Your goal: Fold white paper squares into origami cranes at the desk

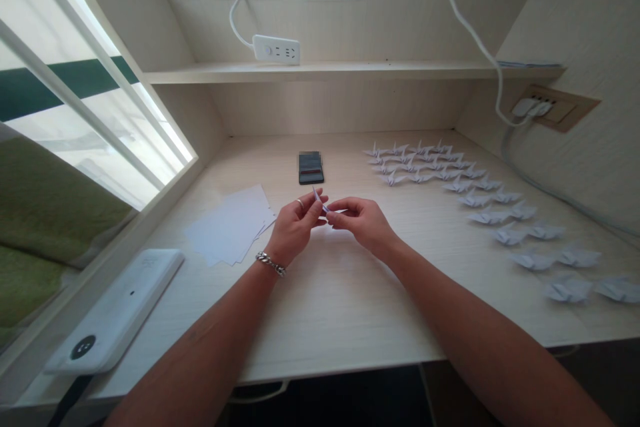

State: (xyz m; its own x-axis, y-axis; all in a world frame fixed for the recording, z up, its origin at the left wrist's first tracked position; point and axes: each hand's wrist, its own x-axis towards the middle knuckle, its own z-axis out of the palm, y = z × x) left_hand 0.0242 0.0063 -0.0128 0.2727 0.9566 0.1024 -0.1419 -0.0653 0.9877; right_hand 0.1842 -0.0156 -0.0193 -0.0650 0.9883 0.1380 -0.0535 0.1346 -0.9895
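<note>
A small folded paper piece (pixel 317 195), narrow and pointed at its upper end, is held above the desk between both hands. My left hand (pixel 296 223), with a ring and a chain bracelet, pinches it between thumb and fingers. From the other side my right hand (pixel 361 219) closes thumb and forefinger on its lower right end. Fingers cover much of the paper. Loose white paper sheets (pixel 227 223) lie fanned to the left of my left hand. Beyond the hands lies a dark phone (pixel 311 168). Several folded paper cranes (pixel 473 199) stand in rows to the right.
A long white device (pixel 117 310) lies along the desk's left edge. On the shelf (pixel 345 72) at the back rests a white power strip (pixel 277 50). A white cable (pixel 473 30) runs down to a wall socket (pixel 560 107) on the right.
</note>
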